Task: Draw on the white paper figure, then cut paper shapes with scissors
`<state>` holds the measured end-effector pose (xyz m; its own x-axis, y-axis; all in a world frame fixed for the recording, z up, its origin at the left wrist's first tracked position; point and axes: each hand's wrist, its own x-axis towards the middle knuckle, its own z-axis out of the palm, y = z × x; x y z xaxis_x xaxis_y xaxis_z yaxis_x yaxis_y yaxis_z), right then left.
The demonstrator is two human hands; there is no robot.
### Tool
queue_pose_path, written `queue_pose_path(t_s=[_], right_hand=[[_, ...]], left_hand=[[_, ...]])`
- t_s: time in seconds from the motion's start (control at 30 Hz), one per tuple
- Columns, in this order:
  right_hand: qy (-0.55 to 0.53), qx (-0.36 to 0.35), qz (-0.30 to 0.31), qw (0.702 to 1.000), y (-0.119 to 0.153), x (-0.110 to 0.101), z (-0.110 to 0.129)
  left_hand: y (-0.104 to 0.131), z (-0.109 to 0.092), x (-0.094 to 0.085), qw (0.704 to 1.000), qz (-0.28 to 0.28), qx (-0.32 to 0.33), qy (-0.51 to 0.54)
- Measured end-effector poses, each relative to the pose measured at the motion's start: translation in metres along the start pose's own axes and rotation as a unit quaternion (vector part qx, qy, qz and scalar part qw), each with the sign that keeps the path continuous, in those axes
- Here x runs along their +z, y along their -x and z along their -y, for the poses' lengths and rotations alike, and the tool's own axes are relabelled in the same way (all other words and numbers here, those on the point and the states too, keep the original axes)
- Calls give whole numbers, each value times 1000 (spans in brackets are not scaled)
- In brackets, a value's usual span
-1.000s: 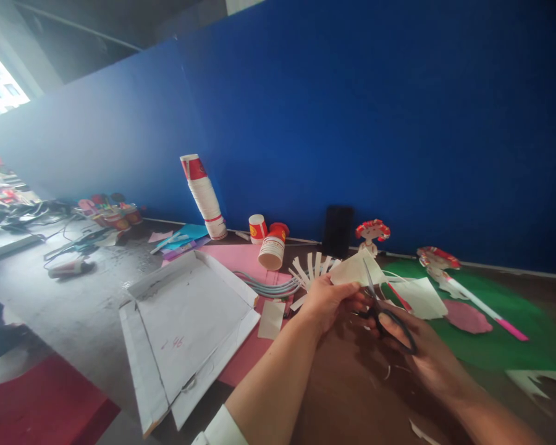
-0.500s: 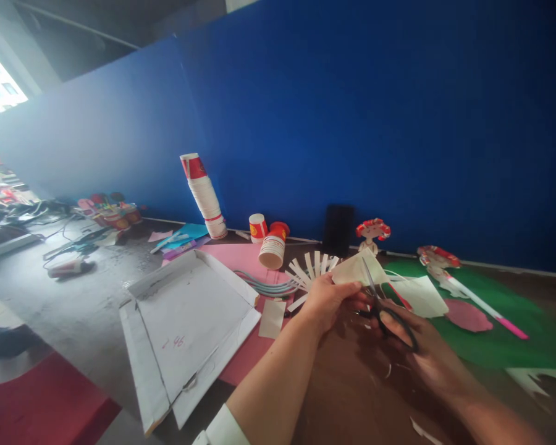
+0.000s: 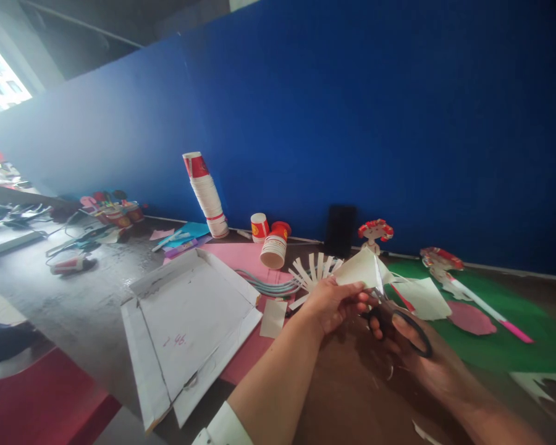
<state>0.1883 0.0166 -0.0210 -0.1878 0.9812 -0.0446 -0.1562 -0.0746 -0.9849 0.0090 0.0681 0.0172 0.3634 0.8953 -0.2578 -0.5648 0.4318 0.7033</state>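
My left hand (image 3: pixel 331 303) pinches a piece of cream paper (image 3: pixel 359 270) by its lower edge. In my right hand (image 3: pixel 412 346) is a pair of black-handled scissors (image 3: pixel 419 334), fingers through the loops, with the blades at the paper's right part. Behind the paper stands a small figure with a red-and-white top (image 3: pixel 375 230). A fringed paper piece (image 3: pixel 308 272) lies just left of the held paper. Right of it, another cream sheet (image 3: pixel 424 298) rests near a pink paper shape (image 3: pixel 471 317).
A white cardboard tray (image 3: pixel 185 327) lies left of my forearm. Behind it are a leaning cup stack (image 3: pixel 207 198) and shorter cups (image 3: pixel 274 247). A pink-tipped marker (image 3: pixel 491 309) crosses green paper (image 3: pixel 514 352). A person's dark sleeve (image 3: pixel 23 194) reaches in at far left.
The scissors have shifted slightly right and their blades look closer together along the paper. A dark sleeve and hand have appeared at the far left.
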Motion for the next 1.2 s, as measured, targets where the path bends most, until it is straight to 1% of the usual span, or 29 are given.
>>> queue_pose_path(t_s=[0.07, 0.27, 0.4, 0.6, 0.73, 0.83, 0.93, 1.1, 1.2], right_hand=[[-5, -6, 0, 1000, 0, -1, -2], [-26, 4, 1, 1000, -1, -2, -4], [-36, -1, 4, 999, -1, -1, -4], [-10, -1, -19, 1000, -1, 2, 0], [7, -12, -13, 1000, -1, 1, 1], [-5, 15, -7, 1000, 0, 0, 2], [-6, 38, -19, 999, 0, -1, 3], [-1, 41, -7, 999, -1, -1, 3], [15, 31, -9, 999, -2, 0, 4]], left_hand=[[1, -1, 1, 1000, 20, -18, 3], [1, -1, 0, 999, 25, -22, -7], [0, 1, -1, 1000, 16, 2, -12], [0, 2, 0, 1000, 6, 20, -21], [0, 1, 2, 999, -1, 29, -22], [1, 1, 3, 999, -6, 27, -29], [2, -1, 4, 999, -11, 26, -35], [2, 0, 4, 998, -12, 36, -43], [0, 1, 2, 998, -8, 46, -51]])
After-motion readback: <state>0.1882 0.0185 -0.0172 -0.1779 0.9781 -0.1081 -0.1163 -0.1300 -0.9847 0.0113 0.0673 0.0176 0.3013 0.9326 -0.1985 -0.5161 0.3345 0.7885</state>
